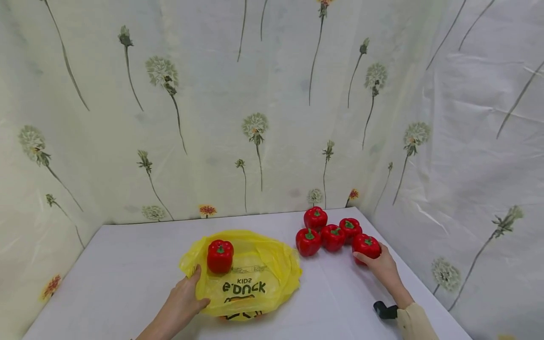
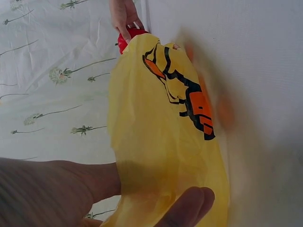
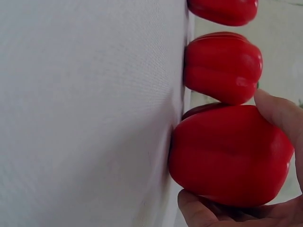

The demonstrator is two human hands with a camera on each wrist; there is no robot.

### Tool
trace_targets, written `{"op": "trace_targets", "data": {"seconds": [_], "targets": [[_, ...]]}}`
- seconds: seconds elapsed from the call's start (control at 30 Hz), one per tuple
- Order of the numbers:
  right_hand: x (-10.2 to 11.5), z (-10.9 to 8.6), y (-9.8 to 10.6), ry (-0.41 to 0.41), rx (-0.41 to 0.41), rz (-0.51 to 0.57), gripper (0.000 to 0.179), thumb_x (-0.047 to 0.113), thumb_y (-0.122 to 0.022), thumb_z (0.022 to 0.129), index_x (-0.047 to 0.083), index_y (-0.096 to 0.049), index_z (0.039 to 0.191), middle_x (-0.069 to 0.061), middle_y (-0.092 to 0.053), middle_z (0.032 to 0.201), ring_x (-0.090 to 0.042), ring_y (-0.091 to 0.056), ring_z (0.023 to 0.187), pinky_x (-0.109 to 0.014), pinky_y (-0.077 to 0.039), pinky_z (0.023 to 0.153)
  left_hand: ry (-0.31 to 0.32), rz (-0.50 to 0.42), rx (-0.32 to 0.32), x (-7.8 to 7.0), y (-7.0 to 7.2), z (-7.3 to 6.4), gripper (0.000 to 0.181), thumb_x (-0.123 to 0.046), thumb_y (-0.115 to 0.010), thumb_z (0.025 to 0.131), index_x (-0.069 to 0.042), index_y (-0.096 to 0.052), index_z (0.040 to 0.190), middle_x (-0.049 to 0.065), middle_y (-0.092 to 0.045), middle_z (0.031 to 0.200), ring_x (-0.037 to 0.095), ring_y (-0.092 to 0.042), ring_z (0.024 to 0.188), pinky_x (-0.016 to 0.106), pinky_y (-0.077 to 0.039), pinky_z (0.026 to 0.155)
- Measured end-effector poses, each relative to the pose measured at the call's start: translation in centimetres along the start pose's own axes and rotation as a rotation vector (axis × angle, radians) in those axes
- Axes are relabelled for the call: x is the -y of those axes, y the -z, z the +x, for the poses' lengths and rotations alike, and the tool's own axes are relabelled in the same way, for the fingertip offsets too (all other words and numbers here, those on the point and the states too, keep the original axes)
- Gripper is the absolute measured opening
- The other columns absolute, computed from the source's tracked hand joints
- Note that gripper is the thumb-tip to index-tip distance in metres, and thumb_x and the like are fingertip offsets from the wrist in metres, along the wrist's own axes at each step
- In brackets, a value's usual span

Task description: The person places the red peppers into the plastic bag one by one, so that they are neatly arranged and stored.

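A yellow plastic bag [image 1: 272, 288] with dark lettering and a printed figure lies on the table, its mouth spread. One red bell pepper [image 1: 220, 256] sits within the bag's mouth at the left. My left hand [image 1: 183, 296] holds the bag's near left rim between thumb and fingers; part of its fingers is hidden by the plastic in the left wrist view. At the right of the table, my right hand [image 1: 383, 268] grips another red bell pepper [image 3: 229, 156], thumb on one side and fingers on the other. That pepper appears to rest on the table.
Several more red bell peppers [image 1: 333, 237] stand close together at the back right, near the gripped one. A black object [image 1: 384, 310] is at my right wrist. Flower-printed cloth [image 1: 272, 156] hangs behind and beside the white table [image 1: 140, 264].
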State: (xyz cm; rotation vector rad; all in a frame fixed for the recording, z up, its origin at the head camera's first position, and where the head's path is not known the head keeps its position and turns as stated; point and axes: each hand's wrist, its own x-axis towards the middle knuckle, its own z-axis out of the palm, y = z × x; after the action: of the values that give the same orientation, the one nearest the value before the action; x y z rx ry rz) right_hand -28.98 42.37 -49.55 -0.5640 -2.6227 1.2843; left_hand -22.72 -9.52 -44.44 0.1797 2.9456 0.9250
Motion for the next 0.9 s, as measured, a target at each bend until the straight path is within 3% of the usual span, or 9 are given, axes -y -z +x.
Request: {"op": "trace_targets", "data": {"seconds": [0.43,0.67,0.9], "targets": [[0.18,0.01,0.19,-0.026,-0.007,0.001,0.112,0.054,-0.070,0.081,-0.005,-0.006,0.151,-0.033,-0.022,0.150,-0.051,-0.025,0.134,-0.060,-0.042,0.100,0.024,-0.003,0.009,-0.05,0.08,0.14,0.090,-0.013,-0.083,0.072,0.012,-0.034,0.143,0.035,-0.044,0.139,0.032,-0.059,0.103,0.041,-0.057,0.076],[0.18,0.14,0.28,-0.058,-0.020,0.037,0.111,0.049,-0.072,0.082,-0.006,-0.005,0.151,-0.034,-0.020,0.150,-0.051,-0.024,0.134,-0.061,-0.040,0.102,0.037,-0.018,0.021,-0.11,0.08,0.19,0.090,-0.012,-0.083,0.072,0.012,-0.033,0.143,0.035,-0.042,0.141,0.029,-0.058,0.096,0.036,-0.057,0.069],[-0.23,0.13,0.29,-0.044,-0.018,0.029,0.113,0.056,-0.070,0.080,-0.005,-0.007,0.151,-0.034,-0.021,0.150,-0.051,-0.024,0.134,-0.060,-0.039,0.102,0.036,-0.029,0.026,-0.05,0.07,0.21,0.090,-0.012,-0.083,0.072,0.012,-0.033,0.143,0.035,-0.042,0.140,0.027,-0.057,0.092,0.030,-0.053,0.062]]}}
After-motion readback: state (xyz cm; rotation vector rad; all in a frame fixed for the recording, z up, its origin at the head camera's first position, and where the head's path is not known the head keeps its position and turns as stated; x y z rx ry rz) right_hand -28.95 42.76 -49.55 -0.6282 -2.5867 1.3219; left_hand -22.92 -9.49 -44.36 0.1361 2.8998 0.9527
